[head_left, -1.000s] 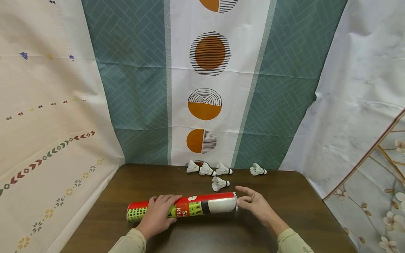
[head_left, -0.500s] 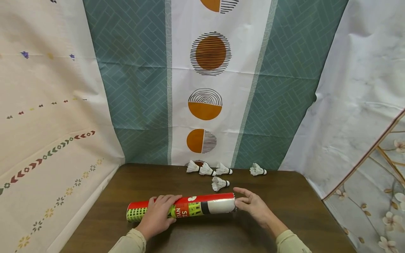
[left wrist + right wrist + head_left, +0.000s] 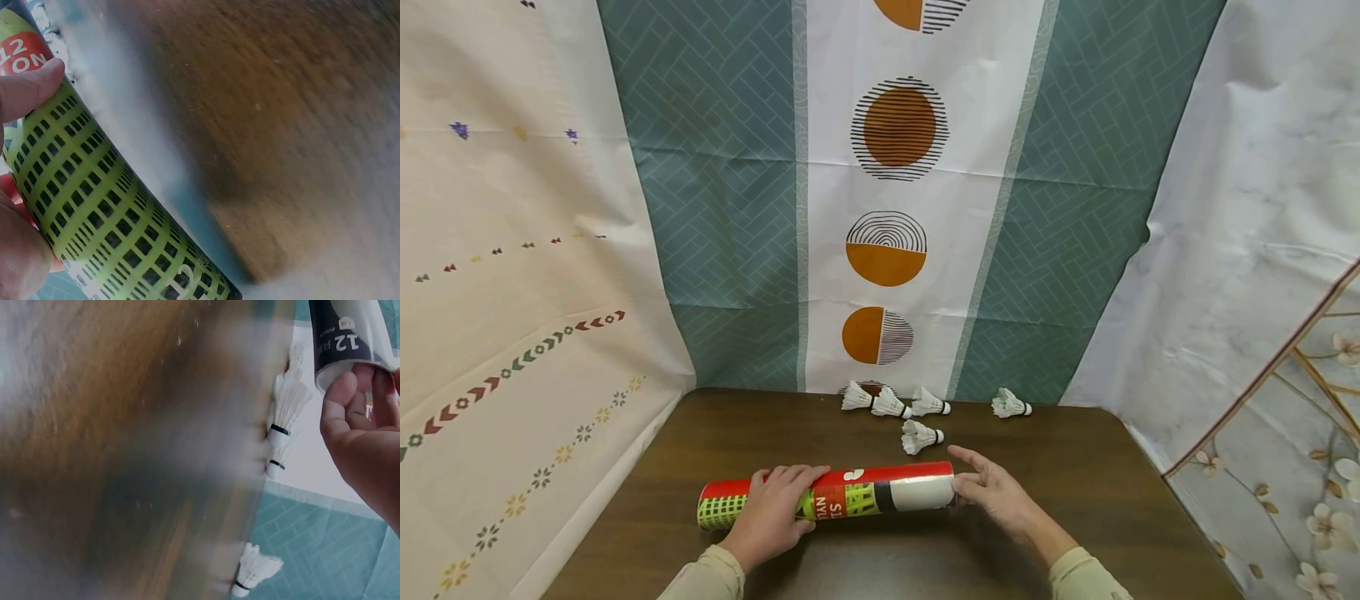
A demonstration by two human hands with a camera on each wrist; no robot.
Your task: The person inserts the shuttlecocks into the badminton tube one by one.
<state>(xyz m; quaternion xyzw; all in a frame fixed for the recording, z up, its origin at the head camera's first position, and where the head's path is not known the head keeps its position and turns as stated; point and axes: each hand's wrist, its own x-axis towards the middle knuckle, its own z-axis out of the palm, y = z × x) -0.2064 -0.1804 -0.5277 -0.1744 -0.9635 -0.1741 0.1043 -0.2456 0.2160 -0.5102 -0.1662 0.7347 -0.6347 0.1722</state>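
Note:
A shuttlecock tube [image 3: 902,489], red, green and white with a badminton-net print, lies on its side over the dark table. My left hand [image 3: 772,510] grips it left of its middle, thumb on the near side and fingers over the top. In the left wrist view, the left thumb [image 3: 34,87] presses on the printed wall. At the tube's right end is my right hand [image 3: 996,496], index finger extended. The right wrist view shows the right fingers [image 3: 384,394] reaching into the open mouth, with a fingertip at the rim. The inside of the tube is hidden.
Behind the tube on the wooden table [image 3: 1090,467], a white shuttlecock [image 3: 921,437] lies closest. Several more shuttlecocks [image 3: 891,402] lie along the back edge, one shuttlecock [image 3: 1011,403] apart to the right. Patterned cloths [image 3: 880,183] hang around the table.
My right hand has moved slightly left against the tube's mouth. The ragged white feather edge sticking out there has gone inside. The left hand keeps its hold.

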